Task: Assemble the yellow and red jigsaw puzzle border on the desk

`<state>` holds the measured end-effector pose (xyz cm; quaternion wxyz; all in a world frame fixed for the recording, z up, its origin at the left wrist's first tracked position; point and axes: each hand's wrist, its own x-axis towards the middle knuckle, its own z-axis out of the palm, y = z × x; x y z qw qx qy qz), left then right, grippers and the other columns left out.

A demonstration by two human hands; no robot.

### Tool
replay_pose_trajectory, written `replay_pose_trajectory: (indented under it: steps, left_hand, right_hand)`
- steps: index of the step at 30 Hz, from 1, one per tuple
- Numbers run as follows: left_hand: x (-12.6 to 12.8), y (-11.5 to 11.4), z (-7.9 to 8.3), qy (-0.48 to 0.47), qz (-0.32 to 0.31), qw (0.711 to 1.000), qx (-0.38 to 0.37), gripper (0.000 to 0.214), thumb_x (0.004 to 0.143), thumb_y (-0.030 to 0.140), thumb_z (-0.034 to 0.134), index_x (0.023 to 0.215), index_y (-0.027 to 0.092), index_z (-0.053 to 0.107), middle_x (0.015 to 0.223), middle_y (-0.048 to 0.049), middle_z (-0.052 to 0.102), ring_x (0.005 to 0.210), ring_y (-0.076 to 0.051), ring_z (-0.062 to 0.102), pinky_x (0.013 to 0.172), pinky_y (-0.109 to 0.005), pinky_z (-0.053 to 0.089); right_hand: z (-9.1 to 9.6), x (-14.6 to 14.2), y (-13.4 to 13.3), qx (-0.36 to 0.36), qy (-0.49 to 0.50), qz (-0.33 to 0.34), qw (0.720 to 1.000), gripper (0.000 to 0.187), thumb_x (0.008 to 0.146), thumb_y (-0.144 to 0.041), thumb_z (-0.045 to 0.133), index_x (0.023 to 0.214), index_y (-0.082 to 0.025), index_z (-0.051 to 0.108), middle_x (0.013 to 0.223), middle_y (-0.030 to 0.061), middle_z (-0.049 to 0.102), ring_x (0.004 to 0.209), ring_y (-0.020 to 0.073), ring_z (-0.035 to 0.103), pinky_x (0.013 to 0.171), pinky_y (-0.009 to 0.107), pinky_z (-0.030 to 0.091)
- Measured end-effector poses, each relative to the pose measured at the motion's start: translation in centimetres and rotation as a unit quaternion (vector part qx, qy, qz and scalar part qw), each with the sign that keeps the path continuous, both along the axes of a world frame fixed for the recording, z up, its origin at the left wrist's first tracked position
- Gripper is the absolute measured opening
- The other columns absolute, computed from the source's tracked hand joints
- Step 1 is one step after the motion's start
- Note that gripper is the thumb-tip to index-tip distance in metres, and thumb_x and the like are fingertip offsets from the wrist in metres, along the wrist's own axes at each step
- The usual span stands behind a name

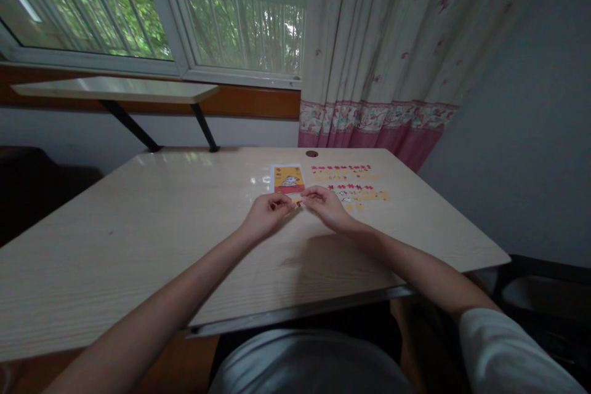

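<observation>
My left hand [269, 214] and my right hand [327, 208] come close together over the table, thumbs and fingers pinched. Between their fingertips shows a small yellow and red jigsaw puzzle piece [298, 202], touched from both sides; its exact outline is too small to make out. Just beyond the fingers lies a picture card [289, 178] with a white animal on a yellow and red ground. To the right of it, loose puzzle pieces [349, 188] are spread in rows, some red, others yellow or with white parts. My right hand hides a few of those nearest to it.
The pale wooden table [152, 221] has a round cable hole [312, 153] near its back edge. At the back left a raised shelf [120, 89] stands on black legs. Behind are a barred window [240, 9] and a flowered curtain [369, 43].
</observation>
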<state>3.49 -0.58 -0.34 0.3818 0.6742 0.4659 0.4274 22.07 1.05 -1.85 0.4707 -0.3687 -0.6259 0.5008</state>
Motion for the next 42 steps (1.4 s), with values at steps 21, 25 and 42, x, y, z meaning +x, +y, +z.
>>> replay_pose_trajectory:
  steps: [21, 25, 42]
  left_hand:
    - [-0.4, 0.5, -0.6, -0.048, -0.041, 0.997, -0.031, 0.029, 0.065, 0.043, 0.072, 0.066, 0.014, 0.070, 0.057, -0.0012, 0.060, 0.054, -0.012, 0.047, 0.054, -0.026, 0.035]
    - [-0.4, 0.5, -0.7, -0.046, -0.066, 0.996, -0.036, 0.031, 0.065, 0.046, 0.073, 0.068, 0.015, 0.071, 0.057, -0.0013, 0.060, 0.054, -0.012, 0.048, 0.054, -0.026, 0.035]
    - [-0.8, 0.9, -0.9, -0.046, -0.048, 0.997, -0.030, 0.019, 0.065, 0.034, 0.069, 0.066, 0.014, 0.073, 0.058, -0.0035, 0.066, 0.054, -0.013, 0.053, 0.053, -0.025, 0.041]
  right_hand:
    - [0.8, 1.1, -1.3, 0.358, -0.255, -0.079, 0.895, 0.011, 0.088, -0.027, 0.060, 0.086, -0.021, 0.069, 0.081, 0.0042, 0.067, 0.071, 0.0147, 0.057, 0.070, 0.029, 0.045]
    - [0.9, 0.9, -1.4, 0.360, -0.253, -0.101, 0.892, 0.010, 0.087, -0.025, 0.058, 0.086, -0.021, 0.067, 0.080, 0.0041, 0.066, 0.070, 0.0150, 0.057, 0.069, 0.029, 0.045]
    - [0.8, 1.9, -0.8, 0.420, -0.300, -0.017, 0.856, 0.024, 0.091, -0.036, 0.059, 0.108, -0.023, 0.070, 0.086, 0.0059, 0.071, 0.083, 0.0175, 0.062, 0.077, 0.031, 0.044]
